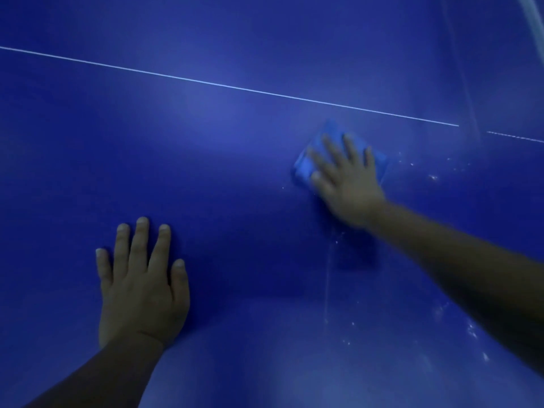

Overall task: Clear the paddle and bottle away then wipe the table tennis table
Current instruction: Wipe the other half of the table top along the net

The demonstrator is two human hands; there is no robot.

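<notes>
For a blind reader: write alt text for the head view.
The right hand presses a folded blue cloth flat on a blue table tennis table, just short of its white line. The left hand rests flat nearby; white specks dot the right side.

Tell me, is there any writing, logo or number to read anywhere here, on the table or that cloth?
None: no word, brand, number or sign can be read in this view.
The blue table bears only a thin white line, which is a marking, not text.
The blue cloth under the right hand is plain where it shows, and blurred.
The left hand rests flat on bare table.
</notes>
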